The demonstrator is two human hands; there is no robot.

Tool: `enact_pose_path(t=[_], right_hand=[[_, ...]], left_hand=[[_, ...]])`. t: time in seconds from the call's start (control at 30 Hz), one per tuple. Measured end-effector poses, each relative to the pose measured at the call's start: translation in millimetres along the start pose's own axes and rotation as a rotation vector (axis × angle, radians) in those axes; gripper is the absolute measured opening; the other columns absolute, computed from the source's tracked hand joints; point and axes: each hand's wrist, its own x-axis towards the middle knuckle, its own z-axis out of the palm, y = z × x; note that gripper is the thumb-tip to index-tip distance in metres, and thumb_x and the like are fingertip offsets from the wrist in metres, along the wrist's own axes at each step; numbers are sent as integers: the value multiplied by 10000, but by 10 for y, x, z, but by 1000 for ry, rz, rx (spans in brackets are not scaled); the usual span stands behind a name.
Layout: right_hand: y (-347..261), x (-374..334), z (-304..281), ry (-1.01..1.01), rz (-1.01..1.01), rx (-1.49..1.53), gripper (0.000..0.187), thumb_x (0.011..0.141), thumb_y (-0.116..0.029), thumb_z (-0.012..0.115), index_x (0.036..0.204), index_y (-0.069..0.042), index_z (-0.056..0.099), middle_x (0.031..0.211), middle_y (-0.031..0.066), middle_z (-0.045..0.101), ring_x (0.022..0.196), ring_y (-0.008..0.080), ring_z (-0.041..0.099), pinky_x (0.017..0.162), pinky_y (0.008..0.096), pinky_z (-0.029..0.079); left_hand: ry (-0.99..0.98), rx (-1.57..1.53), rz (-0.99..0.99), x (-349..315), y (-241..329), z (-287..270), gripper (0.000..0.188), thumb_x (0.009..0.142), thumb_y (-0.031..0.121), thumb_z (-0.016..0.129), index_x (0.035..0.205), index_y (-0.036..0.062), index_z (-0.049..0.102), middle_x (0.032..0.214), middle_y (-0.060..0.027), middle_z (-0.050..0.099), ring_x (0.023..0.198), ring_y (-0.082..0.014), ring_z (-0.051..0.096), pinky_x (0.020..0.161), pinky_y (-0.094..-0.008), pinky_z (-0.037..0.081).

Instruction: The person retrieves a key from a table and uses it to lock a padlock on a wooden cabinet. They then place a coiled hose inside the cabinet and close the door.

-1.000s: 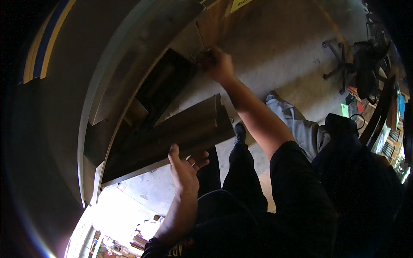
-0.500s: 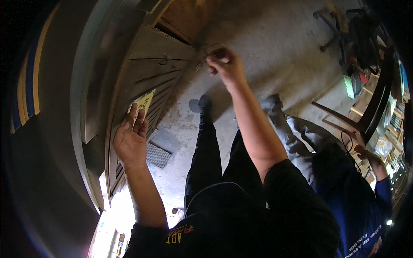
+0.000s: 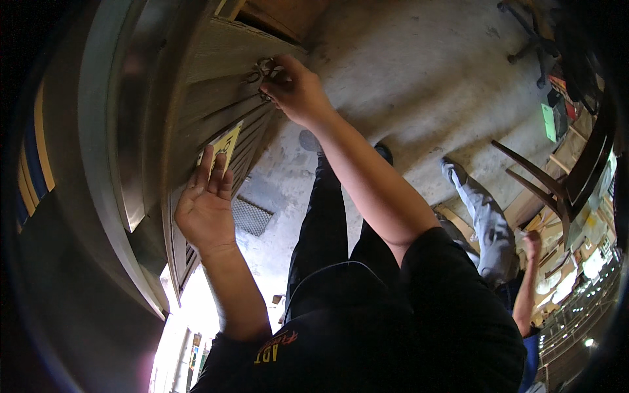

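The black shirt is nearest, with two black legs below it. Both arms reach out, up and to the left, to a brown door with lines of slats on it.

The left hand is open, with its fingers a little apart, and it holds nothing. Its fingertips are over the low end of a yellow sign on the door. The hand seems put there to keep the door steady, with the fingers loose and not gripping.

The right hand is farther up. Its thumb and fingers are bunched in close round some metal rings, right by the door near its top corner. It is dim there, so I can't tell if they are keys, a lock or a chain. They look pinched at the tips of the fingers, maybe because small things are easier to turn that way.

Past the door is the grey floor, with a mesh mat lying near the door's foot. Off to the right stands another person in grey trousers, with one hand up. A wooden chair and a black wheeled chair are farther off.
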Motion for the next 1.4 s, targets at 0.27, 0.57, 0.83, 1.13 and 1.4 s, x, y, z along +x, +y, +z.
enact_pose_path(t=[0.27, 0.57, 0.83, 1.13, 1.4], right_hand=[[-18, -13, 87, 83, 233, 512, 363, 940, -72, 650, 1265, 1, 504, 923, 175, 697, 734, 199, 682, 565, 309, 525], [28, -142, 148, 9, 15, -218, 357, 941, -136, 630, 1287, -69, 572, 974, 193, 715, 835, 294, 712, 711, 392, 558], [-5, 116, -154, -186, 247, 53, 207, 946, -120, 616, 1146, -67, 624, 890, 163, 696, 818, 272, 715, 661, 400, 592], [38, -173, 212, 103, 233, 809, 283, 945, -97, 622, 1153, 41, 489, 982, 195, 617, 749, 283, 693, 634, 405, 612], [91, -206, 294, 76, 5, 81, 207, 936, -90, 616, 1119, -27, 544, 946, 180, 663, 760, 317, 687, 636, 406, 569]], left_hand=[[-12, 153, 89, 14, -138, 68, 638, 887, 130, 451, 1391, -222, 284, 1400, -343, 470, 1216, -373, 579, 943, -406, 548], [-33, 227, 113, 46, -206, 46, 577, 926, 166, 450, 1385, -170, 354, 1402, -303, 496, 1192, -356, 597, 900, -385, 559], [-38, 264, 131, 42, -244, -50, 539, 965, 215, 416, 1393, -109, 367, 1410, -296, 494, 1175, -363, 610, 875, -406, 569], [-11, 231, 132, 66, -278, -8, 520, 926, 155, 438, 1362, -117, 362, 1392, -317, 491, 1145, -387, 626, 853, -407, 607], [38, 145, 118, 78, -297, 63, 501, 855, 101, 465, 1313, -76, 364, 1352, -294, 525, 1053, -376, 665, 797, -423, 591]])
